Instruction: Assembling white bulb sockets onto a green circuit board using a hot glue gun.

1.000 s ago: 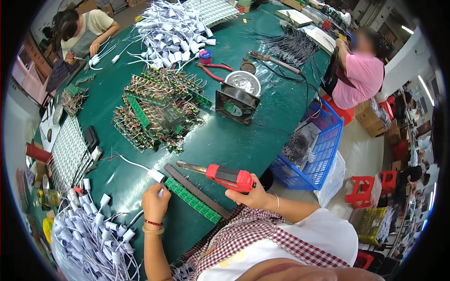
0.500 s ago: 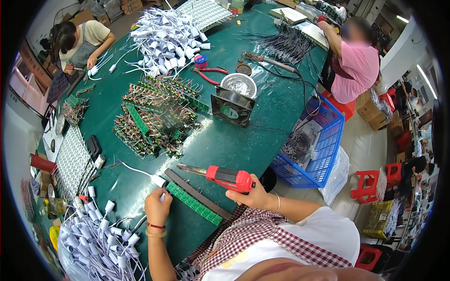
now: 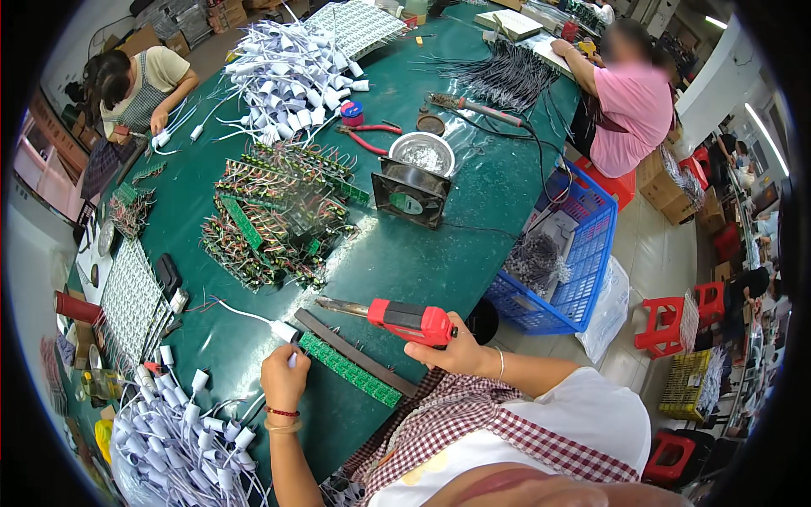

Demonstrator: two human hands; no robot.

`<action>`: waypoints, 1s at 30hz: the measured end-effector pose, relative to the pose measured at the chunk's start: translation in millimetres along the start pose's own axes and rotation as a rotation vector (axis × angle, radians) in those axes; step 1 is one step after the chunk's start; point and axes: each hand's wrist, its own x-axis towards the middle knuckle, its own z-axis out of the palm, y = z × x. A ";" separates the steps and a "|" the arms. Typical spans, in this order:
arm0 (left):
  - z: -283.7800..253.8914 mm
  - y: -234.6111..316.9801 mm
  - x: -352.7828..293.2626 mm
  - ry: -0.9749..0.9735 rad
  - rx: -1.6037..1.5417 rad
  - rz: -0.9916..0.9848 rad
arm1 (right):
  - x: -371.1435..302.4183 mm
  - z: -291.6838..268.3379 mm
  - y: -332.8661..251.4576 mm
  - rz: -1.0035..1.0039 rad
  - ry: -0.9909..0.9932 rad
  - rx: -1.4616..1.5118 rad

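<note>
My right hand is wrapped round the handle of a red and black soldering gun. Its long metal tip points left, above the far end of a green circuit board strip. Beside that end my left hand is closed, with a small pale white piece showing between the fingers. Just beyond those fingers is a white cylindrical cap with a white cable ending in thin bare leads. A dark brown bar runs along the far side of the board strip.
Wired green boards are heaped mid-table, near a small fan, a metal bowl and red pliers. White capped cables lie in a near-left pile and a far pile. A blue basket stands right. Two co-workers sit across.
The whole view has shifted slightly. My hands and the soldering gun keep nearly the same place over the board strip. The co-worker in pink has moved their arms a little.
</note>
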 end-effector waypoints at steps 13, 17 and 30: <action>0.5 1.5 0.9 0.000 -0.005 -0.003 | 0.0 -1.7 -1.3 -0.014 0.018 0.000; 1.1 0.3 1.0 -0.015 0.000 -0.024 | 1.3 -1.9 -2.3 -0.018 0.008 -0.020; -0.4 2.9 1.9 -0.014 -0.018 -0.035 | 2.5 -0.9 1.2 0.010 0.024 -0.021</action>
